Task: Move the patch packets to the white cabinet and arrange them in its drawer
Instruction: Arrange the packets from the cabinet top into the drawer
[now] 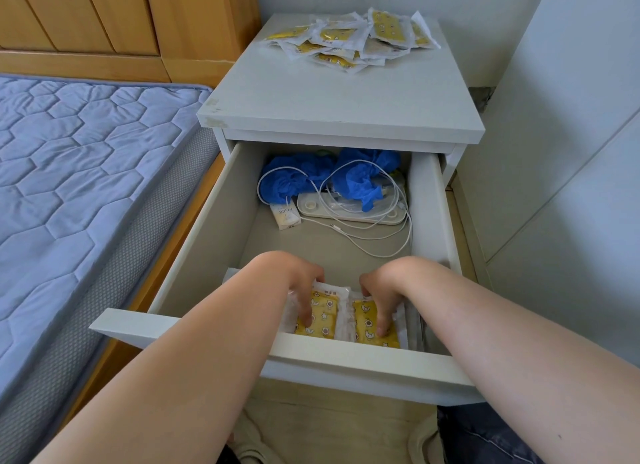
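The white cabinet (332,106) stands beside the bed with its top drawer (214,228) pulled out. Two yellow patch packets lie side by side at the drawer's front: the left packet (323,319) and the right packet (367,328). My left hand (301,283) presses its fingers down on the left packet. My right hand (384,290) presses its fingers on the right packet. A loose pile of several more patch packets (349,37) lies on the cabinet's top at the back.
At the drawer's back lie crumpled blue gloves (311,179), a white cable (377,235), a white tray (349,214) and a small tissue pack (285,215). A blue quilted mattress (69,186) is on the left, a white wall panel (561,151) on the right.
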### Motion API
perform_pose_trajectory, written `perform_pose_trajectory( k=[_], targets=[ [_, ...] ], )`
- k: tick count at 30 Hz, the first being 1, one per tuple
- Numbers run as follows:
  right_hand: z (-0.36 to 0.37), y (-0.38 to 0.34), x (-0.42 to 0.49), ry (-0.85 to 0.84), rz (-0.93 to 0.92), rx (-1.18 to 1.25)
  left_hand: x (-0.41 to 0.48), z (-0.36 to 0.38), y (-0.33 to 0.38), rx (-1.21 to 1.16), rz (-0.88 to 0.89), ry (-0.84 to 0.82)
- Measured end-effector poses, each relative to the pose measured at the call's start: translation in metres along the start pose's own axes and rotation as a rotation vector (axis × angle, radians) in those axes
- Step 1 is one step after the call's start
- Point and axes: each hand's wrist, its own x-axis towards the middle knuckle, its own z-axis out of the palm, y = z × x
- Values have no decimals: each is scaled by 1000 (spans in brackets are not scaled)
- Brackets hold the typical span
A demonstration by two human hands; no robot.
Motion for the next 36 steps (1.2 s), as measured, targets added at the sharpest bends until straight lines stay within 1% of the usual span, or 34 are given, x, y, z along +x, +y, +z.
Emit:
perform_pose_trajectory(
  k=[2,4,7,9,15,21,24,27,29,31,33,35,36],
  targets=[
    [0,0,0,-3,2,9,0,0,-1,-7,-6,-21],
    [-1,0,-2,41,-4,63,-1,1,-1,-25,-5,-19],
    [-3,-1,-4,117,-28,154,-1,0,-1,-50,5,35],
    [-4,-1,-6,138,-42,204,-1,-1,-1,-56,16,65],
    [-6,-4,-7,212,-32,281,3,-2,-4,-108,13,99],
    [-5,-4,-4,283,-22,294,9,-2,-5,-155,19,224],
    [-6,-3,-3,344,-9,325,11,-2,-7,-184,18,274],
    [-8,-2,-4,430,-3,409,12,-3,-8,-227,32,346],
    [-9,-1,-6,474,48,435,12,-4,-8,-238,29,380],
    [-10,1,-10,413,152,380,10,-2,-7,-200,31,310],
    [-10,-1,-15,292,221,292,10,4,-4,-122,45,168],
    [-11,-5,-14,216,218,256,9,8,-1,-4,51,86],
    [-11,-7,-11,204,210,251,9,7,-1,42,47,78]
  ],
)
